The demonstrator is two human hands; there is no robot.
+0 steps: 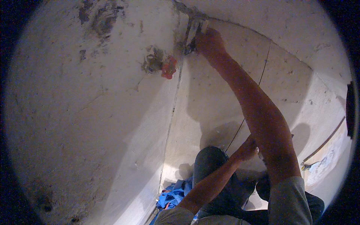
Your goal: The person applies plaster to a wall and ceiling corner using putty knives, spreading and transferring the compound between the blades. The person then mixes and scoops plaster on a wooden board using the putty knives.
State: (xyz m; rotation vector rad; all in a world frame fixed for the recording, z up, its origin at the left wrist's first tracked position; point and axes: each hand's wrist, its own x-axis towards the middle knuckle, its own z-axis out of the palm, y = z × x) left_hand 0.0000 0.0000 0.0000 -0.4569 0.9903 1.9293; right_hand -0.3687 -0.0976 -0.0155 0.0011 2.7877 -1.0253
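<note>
My right arm reaches far up to the corner where the walls and floor meet. There my right hand (210, 42) is closed, beside a dark, narrow rectangular patch (192, 36). A small pale edge shows by its fingers, but I cannot make out what it grips. My left hand (245, 150) is closed above my knee and partly hidden behind my right forearm. A bit of something pale shows by its fingers, too little of it to name. Left of the corner, a red valve handle (169, 67) sticks out of the stained wall on a dark fitting (153, 62).
A bunched blue cloth or bag (173, 195) lies by my left leg, against the wall. My bent knee (210, 157) rises in front of me. The pale floor (221, 101) has a thin dark seam. At the right is a brown strip (324, 138).
</note>
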